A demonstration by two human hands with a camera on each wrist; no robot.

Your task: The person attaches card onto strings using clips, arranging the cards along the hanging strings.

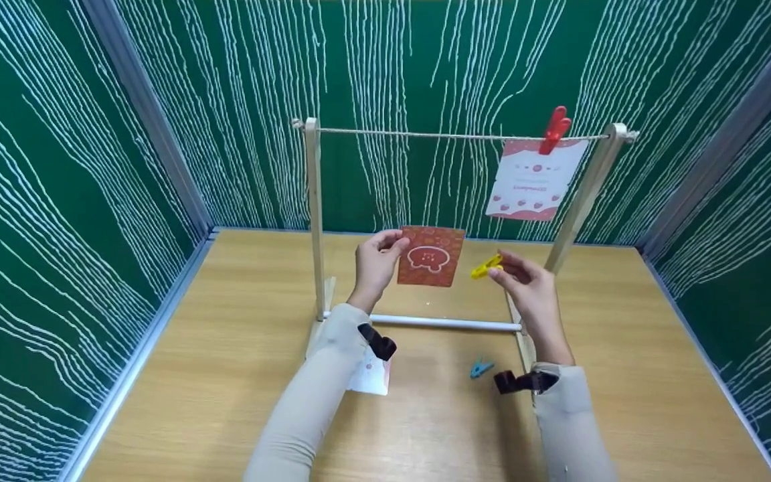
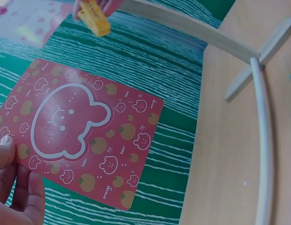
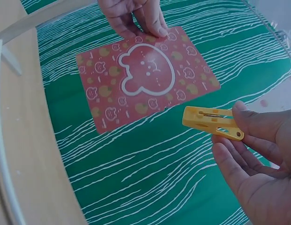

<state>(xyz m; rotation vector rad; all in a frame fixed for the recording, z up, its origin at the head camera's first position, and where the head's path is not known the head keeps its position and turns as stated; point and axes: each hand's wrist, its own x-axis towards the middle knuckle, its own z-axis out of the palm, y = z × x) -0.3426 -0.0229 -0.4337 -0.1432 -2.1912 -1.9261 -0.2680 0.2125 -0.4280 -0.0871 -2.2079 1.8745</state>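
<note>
Left hand [image 1: 375,262] pinches a red bear card [image 1: 430,256] by its left edge, thumb and fingertips on the corner, holding it upright in the air above the worktop [image 1: 626,375]. In the left wrist view the card [image 2: 79,131] shows a white bear outline plus small bears and oranges; fingers [image 2: 9,173] grip its lower-left corner. Right hand [image 1: 533,289] holds a yellow clothespin [image 1: 486,268] between thumb and fingers, just right of the card, not touching it. In the right wrist view the pin [image 3: 212,123] lies sideways in the fingertips [image 3: 257,124], free end pointing toward the card [image 3: 145,79]; pin jaws look closed. Both sit in front of a small wooden drying rack [image 1: 314,214] with a string [image 1: 439,135] stretched across the top between two posts and a white bar [image 1: 446,324] low across the base. A red clothespin [image 1: 554,130] on the string near the right post clips a white-and-pink card [image 1: 536,179], which hangs below it. On the worktop: a blue clothespin [image 1: 480,367] near the right wrist, and another pale card [image 1: 371,376] lying partly under the left forearm. Green panels with white streaks [image 1: 57,201] surround the worktop on three sides.
</note>
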